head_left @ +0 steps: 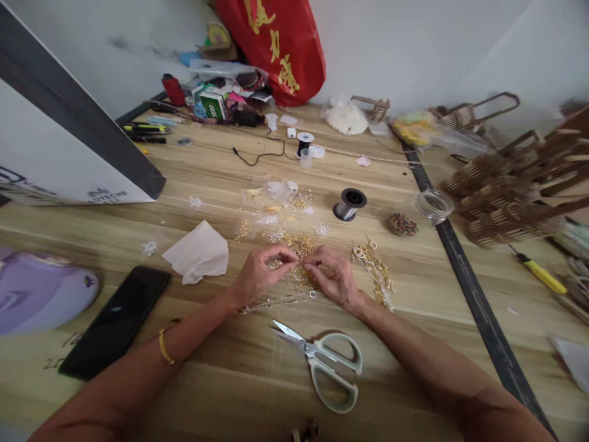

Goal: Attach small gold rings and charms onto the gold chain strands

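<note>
My left hand (263,270) and my right hand (332,276) meet over a pile of small gold beads and findings (301,245). Thumb and forefinger are pinched on each hand, the tips almost touching; whatever lies between them is too small to make out. Just below my hands a thin chain (271,303) with a ring at its end stretches across the table. Right of my right hand lies a bunch of gold and silver chains (377,270). Closer to me rest scissors (317,356) with pale handles, blades slightly apart.
A wire spool (350,204) and a heap of coloured beads (402,224) stand beyond my right hand. Left are a paper napkin (199,253), a black phone (117,322) and a large box (69,129). Brown slatted racks (497,184) fill the right side.
</note>
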{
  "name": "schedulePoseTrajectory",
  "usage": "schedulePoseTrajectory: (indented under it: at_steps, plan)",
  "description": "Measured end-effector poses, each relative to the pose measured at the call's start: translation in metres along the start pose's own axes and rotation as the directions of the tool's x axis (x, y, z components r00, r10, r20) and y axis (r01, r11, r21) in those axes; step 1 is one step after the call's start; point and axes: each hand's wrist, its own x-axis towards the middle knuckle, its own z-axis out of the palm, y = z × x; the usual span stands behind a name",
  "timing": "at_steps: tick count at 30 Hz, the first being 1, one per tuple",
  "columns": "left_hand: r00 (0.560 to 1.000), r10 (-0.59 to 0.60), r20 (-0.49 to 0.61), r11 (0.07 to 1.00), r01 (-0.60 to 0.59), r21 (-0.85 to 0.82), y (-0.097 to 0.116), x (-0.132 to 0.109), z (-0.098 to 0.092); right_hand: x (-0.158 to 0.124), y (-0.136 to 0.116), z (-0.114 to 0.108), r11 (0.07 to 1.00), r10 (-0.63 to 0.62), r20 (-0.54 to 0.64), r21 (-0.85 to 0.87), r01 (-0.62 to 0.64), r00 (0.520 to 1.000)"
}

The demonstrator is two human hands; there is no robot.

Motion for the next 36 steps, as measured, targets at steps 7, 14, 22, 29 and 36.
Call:
schedulePoseTrajectory:
  at_steps: [7, 14, 22, 29, 36]
  plan:
    - [0.999, 0.006, 0.037, 0.998, -0.004, -0.062, 0.002, -0.002, 0.001, 0.011, -0.023, -0.016, 0.966, 0.194, -0.111, 0.192, -0.171, 0.975]
    - [0.919, 0.224, 0.323, 0.929, -0.302, 0.214, -0.008, -0.003, 0.002, 0.018, -0.032, -0.035, 0.870, 0.329, -0.097, 0.419, -0.261, 0.939]
    - [0.808, 0.201, 0.554, 0.825, -0.445, 0.349, -0.008, -0.007, -0.002, 0.021, -0.036, -0.046, 0.830, 0.356, -0.112, 0.494, -0.259, 0.928]
    - [0.776, 0.207, 0.596, 0.774, -0.503, 0.386, -0.012, -0.010, 0.002, 0.024, -0.033, -0.055, 0.776, 0.408, -0.075, 0.554, -0.302, 0.910]
    - [0.769, 0.211, 0.603, 0.736, -0.531, 0.420, -0.010, -0.010, 0.001, 0.024, -0.035, -0.057, 0.747, 0.416, -0.038, 0.584, -0.317, 0.909]
